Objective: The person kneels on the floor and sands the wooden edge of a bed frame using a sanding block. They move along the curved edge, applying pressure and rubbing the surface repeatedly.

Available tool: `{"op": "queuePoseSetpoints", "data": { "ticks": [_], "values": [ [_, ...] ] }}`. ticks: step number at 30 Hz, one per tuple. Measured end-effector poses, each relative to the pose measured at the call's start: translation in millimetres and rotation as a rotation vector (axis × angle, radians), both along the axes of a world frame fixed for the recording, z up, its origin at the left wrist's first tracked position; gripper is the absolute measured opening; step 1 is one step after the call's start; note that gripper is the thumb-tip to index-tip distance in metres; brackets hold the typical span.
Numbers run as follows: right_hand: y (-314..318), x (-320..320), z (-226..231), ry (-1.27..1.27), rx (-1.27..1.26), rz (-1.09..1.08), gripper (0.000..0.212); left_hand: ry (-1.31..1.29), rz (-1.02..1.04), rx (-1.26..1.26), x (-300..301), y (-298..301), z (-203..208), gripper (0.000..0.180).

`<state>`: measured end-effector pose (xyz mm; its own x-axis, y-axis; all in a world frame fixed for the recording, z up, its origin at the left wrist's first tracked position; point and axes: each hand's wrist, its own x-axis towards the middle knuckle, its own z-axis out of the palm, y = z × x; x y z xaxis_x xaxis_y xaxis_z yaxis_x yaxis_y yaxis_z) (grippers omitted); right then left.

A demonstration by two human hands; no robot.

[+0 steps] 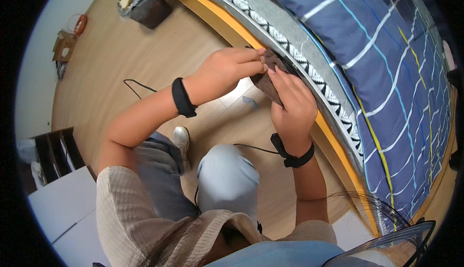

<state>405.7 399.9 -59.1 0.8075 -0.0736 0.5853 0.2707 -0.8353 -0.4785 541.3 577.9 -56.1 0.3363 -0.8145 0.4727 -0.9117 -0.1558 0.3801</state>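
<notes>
Your left hand [232, 67] has its fingers closed in a pinch on the upper part of a crumpled brown cloth [264, 87]. Your right hand [296, 95] lies against the cloth's right side, fingers together and bent over it; its thumb is partly hidden, so whether it grips cannot be told. The cloth sits between both hands, in front of the orange-yellow bed rail [212, 13], beside the mattress edge with its black-and-white patterned border [333, 102]. A navy quilt [377, 73] with white, blue and yellow lines covers the bed. You wear a black wristband on each wrist. Below the hands, your knee in light-blue jeans [227, 175] shows above the wood-look floor. A dark, plastic-lined waste bin [153, 13] stands near the rail, toward the upper left.
</notes>
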Motion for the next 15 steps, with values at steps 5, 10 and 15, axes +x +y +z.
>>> {"op": "queuePoseSetpoints", "data": {
  "ticks": [5,10,15],
  "values": [
    [0.2,-1.8,-5.1,-0.022,0.033,0.003,0.055,-0.046,-0.057,0.058,5.2,-0.8,6.2,0.025],
    [-0.5,-6.0,3.7,0.009,0.067,0.009,0.057,-0.042,-0.073,0.153,3.2,-1.1,26.5,0.028],
    [-3.1,-5.0,0.6,-0.076,0.009,0.016,0.05,-0.002,-0.102,0.165,4.3,-6.3,34.0,0.027]
  ]
}}
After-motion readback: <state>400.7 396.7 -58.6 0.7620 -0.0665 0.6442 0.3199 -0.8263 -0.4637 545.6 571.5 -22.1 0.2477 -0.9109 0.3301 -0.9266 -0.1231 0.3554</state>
